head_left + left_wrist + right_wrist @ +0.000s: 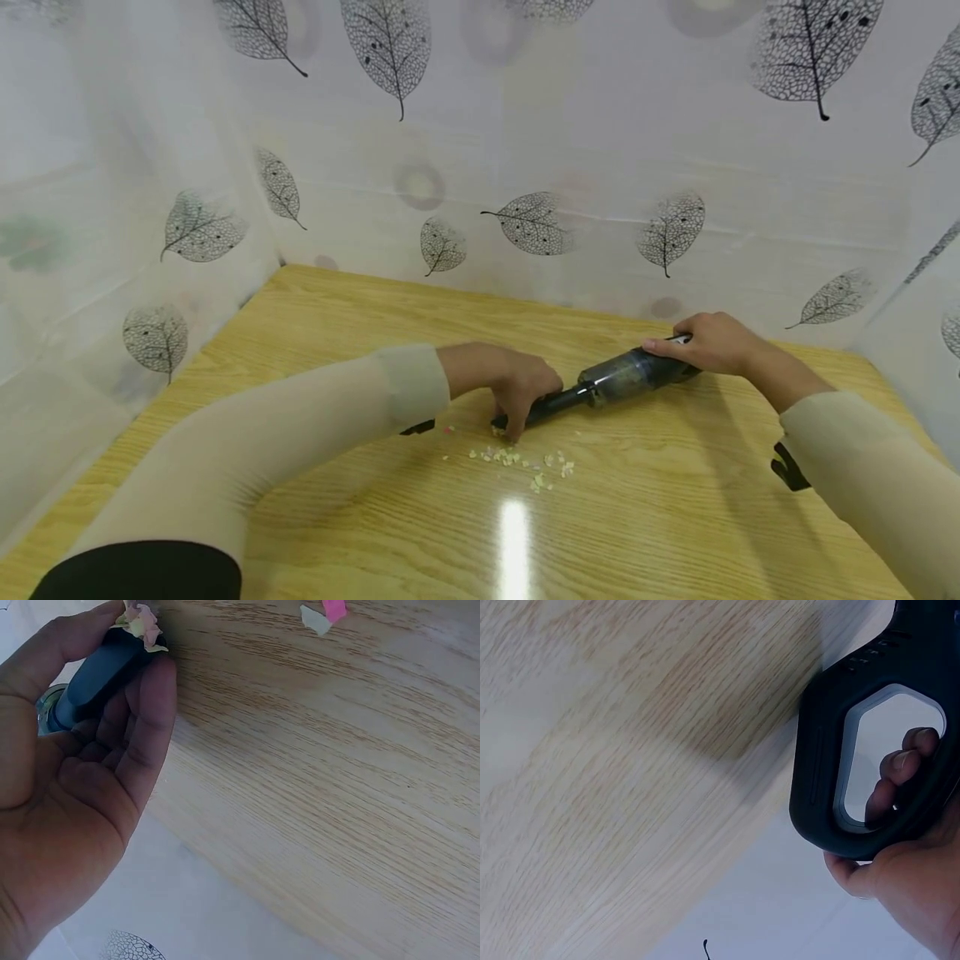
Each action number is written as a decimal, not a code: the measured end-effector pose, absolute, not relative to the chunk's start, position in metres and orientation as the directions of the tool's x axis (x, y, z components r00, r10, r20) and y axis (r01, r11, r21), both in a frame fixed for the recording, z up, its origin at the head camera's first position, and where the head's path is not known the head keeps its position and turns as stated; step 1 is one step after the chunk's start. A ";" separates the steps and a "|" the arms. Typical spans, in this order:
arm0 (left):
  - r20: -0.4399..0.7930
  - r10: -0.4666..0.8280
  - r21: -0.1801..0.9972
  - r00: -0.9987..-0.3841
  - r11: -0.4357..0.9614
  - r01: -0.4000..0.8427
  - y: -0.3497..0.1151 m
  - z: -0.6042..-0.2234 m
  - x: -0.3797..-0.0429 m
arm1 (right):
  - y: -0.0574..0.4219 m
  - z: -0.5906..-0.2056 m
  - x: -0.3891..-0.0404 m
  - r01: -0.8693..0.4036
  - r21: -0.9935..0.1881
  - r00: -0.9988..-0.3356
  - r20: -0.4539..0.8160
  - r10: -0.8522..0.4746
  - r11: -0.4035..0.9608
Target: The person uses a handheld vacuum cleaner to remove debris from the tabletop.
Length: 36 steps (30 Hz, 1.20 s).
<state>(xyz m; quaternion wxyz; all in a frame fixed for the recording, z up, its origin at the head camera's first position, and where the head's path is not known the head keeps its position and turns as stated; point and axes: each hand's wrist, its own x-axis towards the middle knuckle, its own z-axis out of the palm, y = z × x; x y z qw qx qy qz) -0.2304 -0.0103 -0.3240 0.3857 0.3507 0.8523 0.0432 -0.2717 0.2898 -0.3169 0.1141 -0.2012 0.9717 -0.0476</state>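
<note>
A black handheld vacuum cleaner (626,377) with a see-through dust cup slants across the tabletop, its narrow nozzle (557,405) pointing left. My right hand (723,343) grips its loop handle (810,772); in the right wrist view several fingertips show through the loop. With thumb and fingers on either side, my left hand (525,383) holds the nozzle close to its mouth. Crumpled pink and cream paper scraps (142,628) bunch at that mouth, between the thumb and fingertips. Just in front of the left hand, small pale yellow paper bits (508,457) lie scattered.
The wood-grain table (360,517) meets a white, leaf-printed curtain (480,150) at the back and both sides. A pink scrap (334,609) and a pale one lie apart on the wood. Light glares off the table's front middle.
</note>
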 end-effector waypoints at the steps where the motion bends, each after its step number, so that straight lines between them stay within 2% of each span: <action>1: -0.628 0.632 0.342 -0.454 0.748 0.568 -0.010 -0.324 -0.231 | 0.290 -0.317 -0.271 -0.379 -0.139 -0.893 -0.204 -0.401 0.915; 17: -0.668 0.635 0.317 -0.389 0.715 0.623 -0.009 -0.324 -0.230 | 0.294 -0.316 -0.268 -0.376 -0.133 -0.894 -0.208 -0.397 0.917; 36: -0.618 0.669 0.297 -0.412 0.685 0.665 0.001 -0.330 -0.228 | 0.307 -0.316 -0.266 -0.352 -0.143 -0.898 -0.227 -0.377 0.925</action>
